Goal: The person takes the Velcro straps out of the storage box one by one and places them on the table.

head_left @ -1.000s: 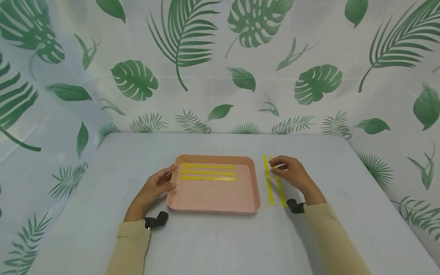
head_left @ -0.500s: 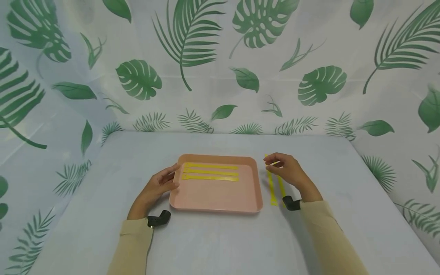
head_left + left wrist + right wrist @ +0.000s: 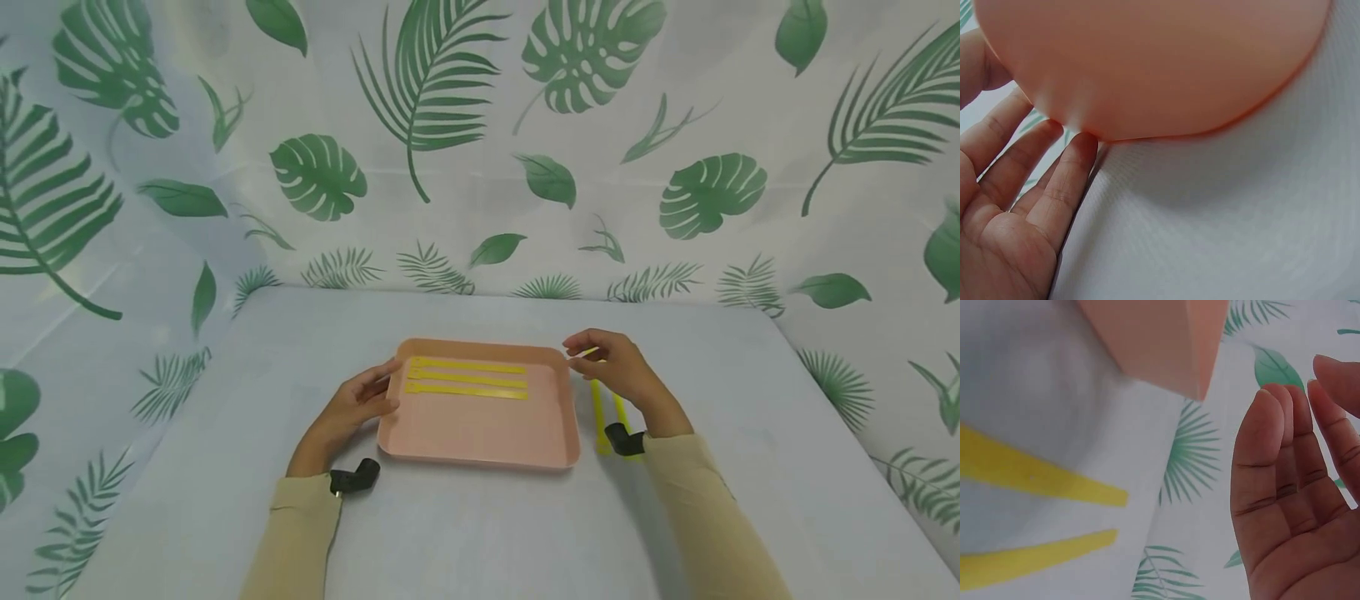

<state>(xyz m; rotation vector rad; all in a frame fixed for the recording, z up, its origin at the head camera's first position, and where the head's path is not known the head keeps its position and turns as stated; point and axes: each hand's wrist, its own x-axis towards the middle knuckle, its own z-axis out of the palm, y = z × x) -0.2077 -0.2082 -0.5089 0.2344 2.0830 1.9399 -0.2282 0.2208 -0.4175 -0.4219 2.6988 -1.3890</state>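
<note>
My left hand (image 3: 351,408) is at the left side of a shallow pink tray (image 3: 480,433); in the left wrist view its nearly straight fingers (image 3: 1063,187) touch the edge of the tray (image 3: 1160,69). Three flat yellow strips (image 3: 468,379), each wider at its left end, lie side by side in the upper half of the tray. My right hand (image 3: 611,367) hovers by the tray's far right corner, fingers loosely bent and nothing between them. Below it, two more yellow strips (image 3: 598,417) lie on the table, partly hidden by the hand and wrist.
A white cloth covers the table (image 3: 480,533). Behind and beside it hangs a white backdrop (image 3: 465,183) printed with green leaves. A black wrist camera (image 3: 356,477) sits on the left wrist, and another black camera (image 3: 624,440) on the right.
My right hand has moved left from over the two loose strips to the tray's far right corner. My left hand stays at the tray's left side. The whole head view has shifted slightly.
</note>
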